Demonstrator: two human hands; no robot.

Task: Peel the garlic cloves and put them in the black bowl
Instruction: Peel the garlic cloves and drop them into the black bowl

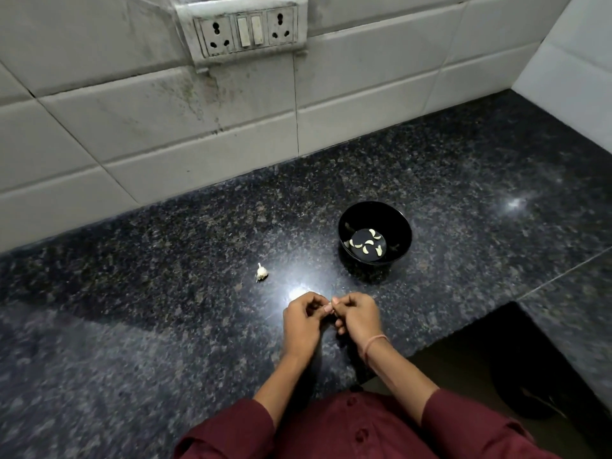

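Head view, lower centre: a clove (328, 308), mostly hidden, is pinched between the curled fingertips of left hand (303, 321) and right hand (359, 318), over the counter (165, 326). Bulb (261, 272) is seen lying on the counter, up and left of the hands, apart. Bowl (399, 226) is set up and right of the hands, near; peeled cloves (367, 245) are gathered on its bottom. Sockets (246, 31) are noted top centre.

Both forearms bare below rolled maroon sleeves (463, 422), angled inward. Left hand (303, 321) and right hand (359, 318) side by side, backs up, fingers curled. Fingertips of the two hands meet in the middle, pinching a small pale piece (328, 308), too small to identify. Thin band (374, 346) on right wrist.
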